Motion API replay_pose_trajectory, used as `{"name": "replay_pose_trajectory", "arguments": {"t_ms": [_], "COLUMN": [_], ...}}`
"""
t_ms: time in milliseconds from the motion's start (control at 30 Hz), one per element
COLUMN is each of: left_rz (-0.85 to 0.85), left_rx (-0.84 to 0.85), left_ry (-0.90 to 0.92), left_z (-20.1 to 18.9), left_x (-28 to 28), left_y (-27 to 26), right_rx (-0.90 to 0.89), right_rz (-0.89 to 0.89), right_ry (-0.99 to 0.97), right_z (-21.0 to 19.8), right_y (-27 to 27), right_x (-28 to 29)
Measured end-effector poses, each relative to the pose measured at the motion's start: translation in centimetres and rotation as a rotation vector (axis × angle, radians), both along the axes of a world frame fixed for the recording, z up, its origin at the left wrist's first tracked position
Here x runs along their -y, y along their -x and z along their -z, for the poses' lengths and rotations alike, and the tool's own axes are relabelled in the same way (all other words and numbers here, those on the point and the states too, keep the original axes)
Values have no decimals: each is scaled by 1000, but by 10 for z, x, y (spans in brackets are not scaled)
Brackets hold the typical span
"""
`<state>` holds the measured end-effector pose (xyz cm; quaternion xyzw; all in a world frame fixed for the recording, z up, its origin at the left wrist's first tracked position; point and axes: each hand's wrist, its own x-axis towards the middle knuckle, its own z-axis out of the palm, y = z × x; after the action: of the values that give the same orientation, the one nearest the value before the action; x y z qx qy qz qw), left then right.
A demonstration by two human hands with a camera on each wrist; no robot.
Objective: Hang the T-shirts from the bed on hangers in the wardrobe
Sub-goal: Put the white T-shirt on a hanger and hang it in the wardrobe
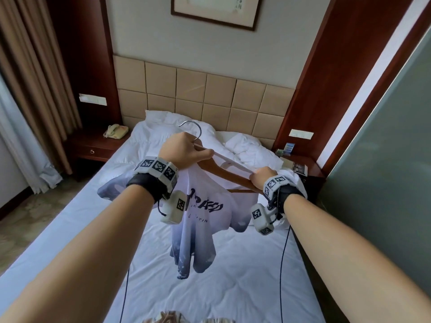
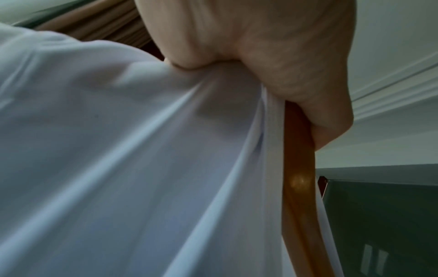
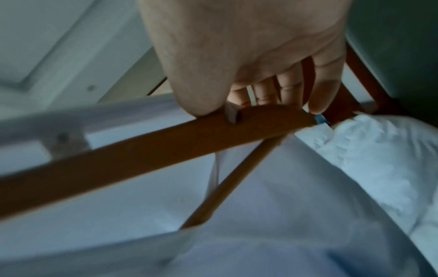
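Note:
Both hands hold a wooden hanger (image 1: pixel 224 173) with a metal hook (image 1: pixel 193 127) above the bed (image 1: pixel 233 287). A white and lavender T-shirt (image 1: pixel 200 220) with dark print hangs from it, partly threaded on. My left hand (image 1: pixel 184 148) grips the hanger by the hook together with bunched shirt cloth; the left wrist view shows the fist (image 2: pixel 272 56) on fabric (image 2: pixel 118 150) and wood (image 2: pixel 298 178). My right hand (image 1: pixel 261 177) pinches the stretched white collar at the hanger's right end. In the right wrist view the thumb (image 3: pixel 196 93) presses the hanger arm (image 3: pixel 154 146).
A rumpled white duvet (image 1: pixel 245 145) lies at the padded headboard (image 1: pixel 205 94). One nightstand holds a phone (image 1: pixel 115 131) at the left; another stands at the right (image 1: pixel 300 166). Curtains (image 1: pixel 30 89) hang left, a frosted glass wall (image 1: pixel 384 148) right. Patterned cloth (image 1: pixel 168 317) shows at the bottom edge.

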<state>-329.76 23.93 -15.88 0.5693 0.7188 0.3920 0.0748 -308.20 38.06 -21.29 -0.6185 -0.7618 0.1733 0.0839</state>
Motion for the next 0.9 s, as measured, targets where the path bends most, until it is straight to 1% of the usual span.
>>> {"name": "replay_pose_trajectory", "arguments": {"t_ms": [67,133,200,267,367,400,500,567,633,700,800,900], "left_rz": [-8,-15,-28,-22,-18,-19,-36,-43,-57,-77,-121,-133], "left_rx": [-8,-13,-11,10,18,16,26,48,69,66,8,8], "left_ry": [-35,-50,-60,-83,-114,-117,-116,-128,-139,-146,-120,-124], "left_z": [-3,-5,-7,-6,-4,-3,-1,0,0,0,-1,-1], "left_x": [2,5,6,5,5,5,4,3,3,4,7,8], "left_y": [3,6,8,12,16,16,17,18,19,19,15,11], "right_rx": [-1,-82,-159,-156,-42,27,314,449,577,641,690,673], "right_rz": [-40,-23,23,36,9,-5,-34,-68,-110,-150,-182,-203], "right_ry": [82,188,212,197,140,98,-150,-258,-346,-404,-409,-386], "right_z": [-1,-3,-4,-3,0,-1,-12,-18,-15,-14,-18,-30], "right_y": [-2,-3,-6,-11,-15,-14,-12,-13,-17,-18,-17,-9], "right_x": [-6,-9,-14,-23,-40,-41,-26,-15,-16,-17,-15,-11]}}
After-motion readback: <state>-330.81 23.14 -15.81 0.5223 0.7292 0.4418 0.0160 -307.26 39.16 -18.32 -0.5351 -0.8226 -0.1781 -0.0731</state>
